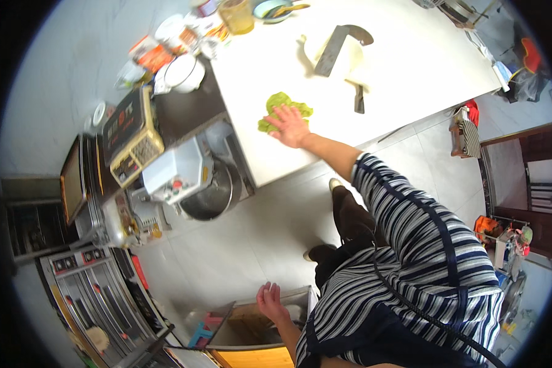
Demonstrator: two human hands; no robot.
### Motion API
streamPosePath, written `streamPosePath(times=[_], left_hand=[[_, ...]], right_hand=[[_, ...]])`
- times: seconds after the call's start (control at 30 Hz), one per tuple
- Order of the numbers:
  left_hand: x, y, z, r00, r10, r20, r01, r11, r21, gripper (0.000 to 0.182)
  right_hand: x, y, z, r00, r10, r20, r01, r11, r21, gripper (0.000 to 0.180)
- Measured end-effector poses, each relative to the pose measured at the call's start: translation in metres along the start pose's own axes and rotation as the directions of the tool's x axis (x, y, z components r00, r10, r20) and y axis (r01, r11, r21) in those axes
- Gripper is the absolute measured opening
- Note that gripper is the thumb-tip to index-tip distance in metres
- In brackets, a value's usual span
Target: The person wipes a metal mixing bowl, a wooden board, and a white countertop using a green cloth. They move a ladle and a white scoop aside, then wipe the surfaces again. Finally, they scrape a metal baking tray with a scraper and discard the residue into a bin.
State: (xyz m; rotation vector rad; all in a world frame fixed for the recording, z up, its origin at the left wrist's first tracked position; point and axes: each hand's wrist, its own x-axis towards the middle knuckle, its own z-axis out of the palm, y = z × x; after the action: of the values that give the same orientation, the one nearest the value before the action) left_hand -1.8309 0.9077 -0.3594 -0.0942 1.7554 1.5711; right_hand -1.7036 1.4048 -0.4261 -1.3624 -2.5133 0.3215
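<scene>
My right hand [289, 126] lies palm down, fingers spread, on a soft yellow-green lump [278, 100] near the corner of the white worktop [276, 161]. Whether the lump is dough or cloth I cannot tell. My left hand [272, 301] hangs low, away from the worktop, with loosely curled fingers and nothing visible in it. Farther across the worktop, a wide grey metal blade [332, 51] with a dark curved end [361, 35] rests against a pale, overexposed mass [359, 60]. A dark tool handle [359, 100] sticks out beside it.
A bowl with a wooden-handled utensil [276, 10], a jar [236, 17] and a white pot [184, 73] stand at the far left. Below the counter are a mixer [179, 175] and its metal bowl [216, 193]. A steel oven [92, 294] stands lower left; an open bin [248, 322] is near my left hand.
</scene>
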Motion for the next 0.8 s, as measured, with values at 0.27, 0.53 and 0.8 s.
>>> streamPosePath(times=[0.27, 0.53, 0.8], left_hand=[[0.028, 0.047, 0.265, 0.890, 0.017, 0.456, -0.088, 0.987, 0.134, 0.034], [0.045, 0.042, 0.434, 0.664, -0.078, 0.744, -0.223, 0.929, 0.296, 0.043], [0.056, 0.014, 0.533, 0.541, -0.155, 0.827, -0.261, 0.903, 0.340, 0.049]], right_hand=[[-0.079, 0.077, -0.078, 0.920, -0.260, -0.292, 0.369, 0.826, 0.427, 0.038], [-0.306, 0.251, -0.076, 0.528, 0.827, 0.191, -0.820, 0.439, 0.368, 0.032], [-0.288, 0.363, -0.012, 0.164, 0.986, 0.000, -0.559, 0.093, 0.824, 0.076]])
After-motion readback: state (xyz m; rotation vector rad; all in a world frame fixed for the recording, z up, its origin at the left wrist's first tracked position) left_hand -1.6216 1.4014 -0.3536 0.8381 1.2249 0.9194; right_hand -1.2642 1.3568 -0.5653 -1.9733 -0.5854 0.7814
